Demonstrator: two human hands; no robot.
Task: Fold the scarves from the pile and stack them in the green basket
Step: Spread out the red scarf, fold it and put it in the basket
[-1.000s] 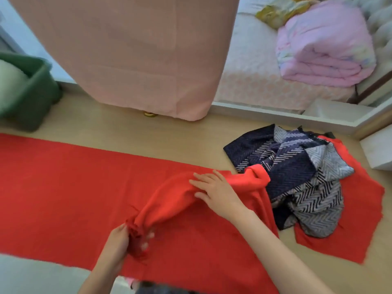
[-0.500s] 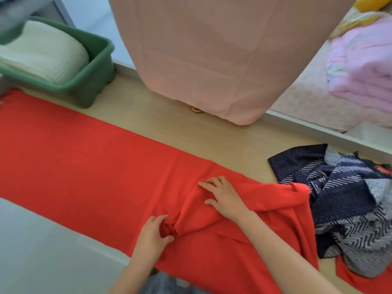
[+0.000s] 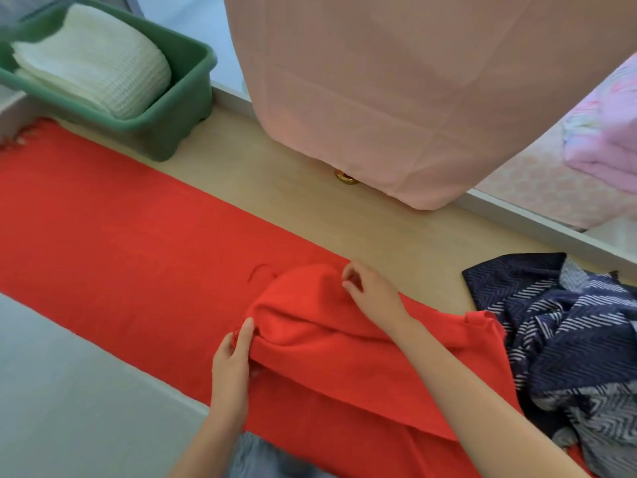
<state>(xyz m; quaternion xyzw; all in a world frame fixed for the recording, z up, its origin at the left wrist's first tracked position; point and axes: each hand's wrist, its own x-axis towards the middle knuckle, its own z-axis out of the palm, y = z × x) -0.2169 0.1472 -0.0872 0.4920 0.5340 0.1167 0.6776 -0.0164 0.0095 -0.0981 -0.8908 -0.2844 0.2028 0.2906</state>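
Long red fabric scarf (image 3: 120,236) is lying before green plastic basket (image 3: 186,108); left hand (image 3: 231,370) and right hand (image 3: 372,294) are each pinching its folded-over end.

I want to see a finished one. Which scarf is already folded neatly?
The white scarf inside the green basket. The red scarf lies spread out, and the navy patterned ones lie crumpled.

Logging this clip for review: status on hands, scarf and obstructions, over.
Left hand grips red scarf, right hand pinches its raised fold. Scarf mostly flat on floor, fold unfinished. Green basket, white cloth inside, path unobstructed.
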